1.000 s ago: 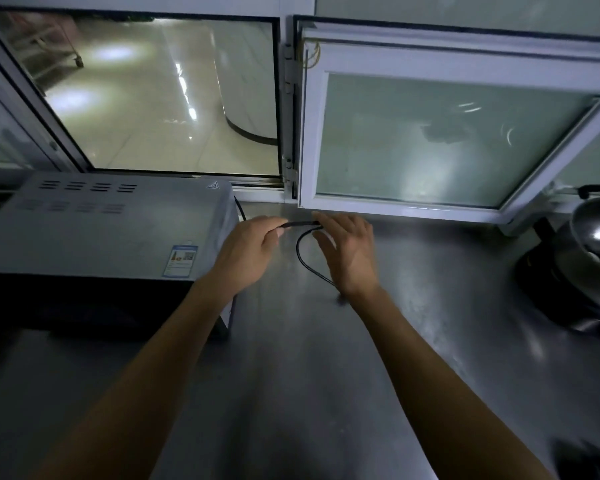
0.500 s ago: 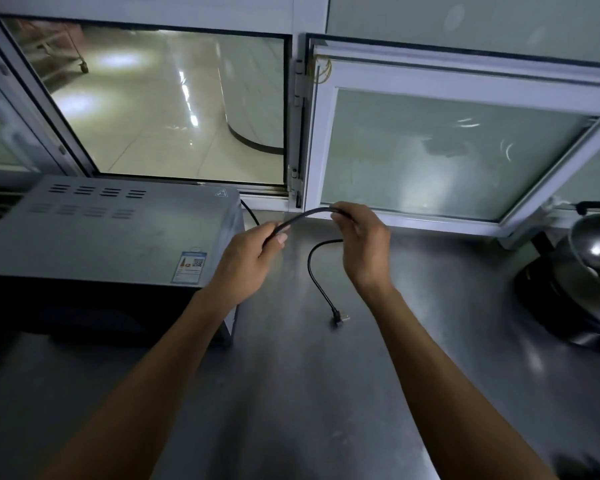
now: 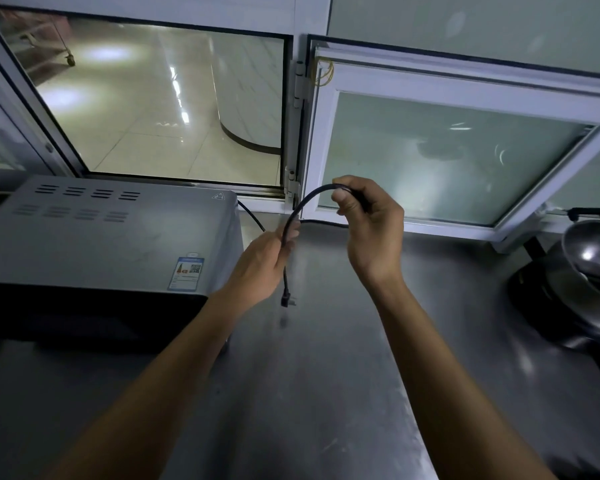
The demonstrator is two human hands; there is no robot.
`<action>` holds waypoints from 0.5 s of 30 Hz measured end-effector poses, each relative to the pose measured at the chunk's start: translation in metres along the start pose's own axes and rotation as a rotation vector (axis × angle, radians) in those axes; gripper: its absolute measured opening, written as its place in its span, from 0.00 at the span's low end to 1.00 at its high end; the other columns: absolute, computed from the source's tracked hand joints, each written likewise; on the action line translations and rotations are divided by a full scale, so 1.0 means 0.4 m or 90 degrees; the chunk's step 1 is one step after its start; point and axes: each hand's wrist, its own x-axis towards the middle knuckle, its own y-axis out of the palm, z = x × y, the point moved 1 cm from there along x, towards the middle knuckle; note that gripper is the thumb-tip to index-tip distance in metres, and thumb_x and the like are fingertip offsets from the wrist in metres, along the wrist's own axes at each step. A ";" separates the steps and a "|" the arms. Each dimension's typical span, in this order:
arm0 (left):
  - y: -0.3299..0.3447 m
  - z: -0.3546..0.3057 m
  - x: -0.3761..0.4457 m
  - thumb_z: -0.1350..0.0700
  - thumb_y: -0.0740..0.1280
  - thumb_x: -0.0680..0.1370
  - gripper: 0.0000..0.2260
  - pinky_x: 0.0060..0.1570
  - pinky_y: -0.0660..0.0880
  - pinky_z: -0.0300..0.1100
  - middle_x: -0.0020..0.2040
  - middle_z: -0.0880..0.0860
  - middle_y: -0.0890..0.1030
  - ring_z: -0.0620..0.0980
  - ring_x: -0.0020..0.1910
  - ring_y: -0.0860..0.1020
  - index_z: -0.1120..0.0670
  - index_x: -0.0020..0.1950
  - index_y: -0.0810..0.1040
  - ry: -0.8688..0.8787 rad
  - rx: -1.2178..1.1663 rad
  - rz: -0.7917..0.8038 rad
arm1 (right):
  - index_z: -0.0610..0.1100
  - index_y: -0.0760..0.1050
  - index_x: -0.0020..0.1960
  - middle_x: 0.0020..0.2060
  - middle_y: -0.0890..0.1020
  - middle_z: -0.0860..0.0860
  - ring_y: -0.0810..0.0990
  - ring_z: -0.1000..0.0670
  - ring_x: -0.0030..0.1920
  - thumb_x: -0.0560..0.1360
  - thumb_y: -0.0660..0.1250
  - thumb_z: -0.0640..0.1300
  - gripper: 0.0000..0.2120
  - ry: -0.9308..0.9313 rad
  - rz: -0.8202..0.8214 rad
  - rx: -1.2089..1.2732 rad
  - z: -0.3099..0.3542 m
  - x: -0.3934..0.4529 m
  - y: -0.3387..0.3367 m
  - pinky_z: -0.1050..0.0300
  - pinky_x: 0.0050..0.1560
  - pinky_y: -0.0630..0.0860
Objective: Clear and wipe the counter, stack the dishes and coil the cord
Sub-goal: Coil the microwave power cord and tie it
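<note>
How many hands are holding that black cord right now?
2. The left hand grips the cord low, beside the microwave, with the plug dangling below. The right hand pinches it higher, before the window.

worktop [image 3: 326, 393]: brushed metal, dull sheen
cord [image 3: 300, 211]: black, smooth, looks rubbery
oven [image 3: 94, 237]: grey matt metal top
wok [image 3: 593, 251]: glossy metal

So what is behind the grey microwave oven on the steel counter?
Behind the grey microwave oven a black power cord emerges at its rear right corner and runs to the left hand and right hand. An open window sits beyond. Where the cord attaches is hidden by the oven.
</note>
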 end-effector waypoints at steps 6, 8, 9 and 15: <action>-0.002 0.009 0.053 0.56 0.55 0.85 0.19 0.50 0.72 0.42 0.53 0.56 0.79 0.54 0.52 0.78 0.58 0.76 0.66 0.021 0.028 -0.019 | 0.47 0.80 0.48 0.40 0.82 0.59 0.78 0.54 0.40 0.78 0.67 0.34 0.09 -0.018 -0.005 0.048 0.057 0.017 0.011 0.60 0.45 0.76; 0.006 0.031 0.077 0.58 0.55 0.85 0.21 0.69 0.70 0.51 0.71 0.60 0.73 0.57 0.70 0.71 0.60 0.78 0.63 0.036 0.032 -0.040 | 0.48 0.80 0.47 0.40 0.82 0.58 0.78 0.53 0.39 0.78 0.66 0.34 0.10 -0.016 -0.008 0.065 0.067 0.020 0.013 0.61 0.44 0.75; 0.005 0.030 0.088 0.59 0.56 0.85 0.21 0.74 0.65 0.50 0.76 0.59 0.68 0.55 0.75 0.66 0.59 0.78 0.62 0.032 0.015 -0.043 | 0.48 0.80 0.48 0.40 0.82 0.57 0.78 0.52 0.39 0.78 0.66 0.34 0.10 -0.016 -0.010 0.074 0.070 0.021 0.013 0.61 0.44 0.75; 0.024 0.030 0.130 0.52 0.53 0.85 0.21 0.64 0.71 0.46 0.67 0.56 0.76 0.53 0.65 0.74 0.47 0.79 0.59 -0.060 -0.039 0.069 | 0.42 0.79 0.51 0.42 0.82 0.50 0.81 0.49 0.43 0.79 0.66 0.35 0.05 0.004 -0.027 0.141 0.056 0.026 0.006 0.42 0.53 0.78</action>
